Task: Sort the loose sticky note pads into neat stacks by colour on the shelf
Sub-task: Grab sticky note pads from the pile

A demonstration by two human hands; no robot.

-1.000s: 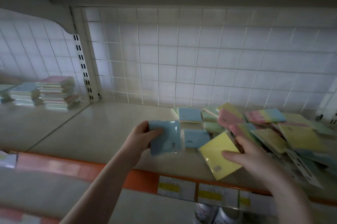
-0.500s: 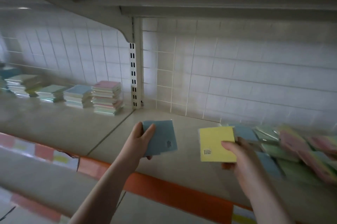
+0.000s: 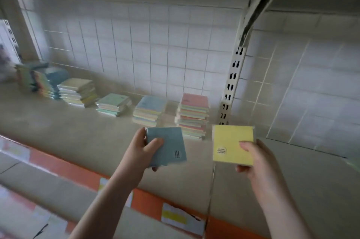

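Left hand [image 3: 143,152] gripping square blue sticky note pad [image 3: 166,146], thumb across its face, fingers curled behind; pad tilted slightly, held above beige shelf [image 3: 81,137], not touching it. Small dark printed mark near pad's lower right corner. Right hand [image 3: 257,162] gripping square yellow sticky note pad [image 3: 232,144] at its right edge, thumb on front, fingers behind; pad roughly upright, face to camera, round sticker w/ tiny print at lower left. Two pads apart, blue left of yellow, approx same height. Behind them, along white tiled back wall [image 3: 155,48], row of stacks on shelf: pink-topped stack [image 3: 192,116], tallest of the near ones, just behind & between the held pads; blue-topped stack [image 3: 150,110] left of it; green-topped stack [image 3: 114,104] further left; pale yellow-topped stack [image 3: 78,91] beyond that; blurred leaning multicolour pile [image 3: 37,81] at far left. Stacks' sides show mixed pastel layers. White slotted metal upright [image 3: 231,83] right of pink-topped stack, bracket running up to shelf above. Orange front shelf edge [image 3: 78,172] w/ white-and-yellow price labels [image 3: 181,219] below hands. Whole view motion-blurred, esp. left side.
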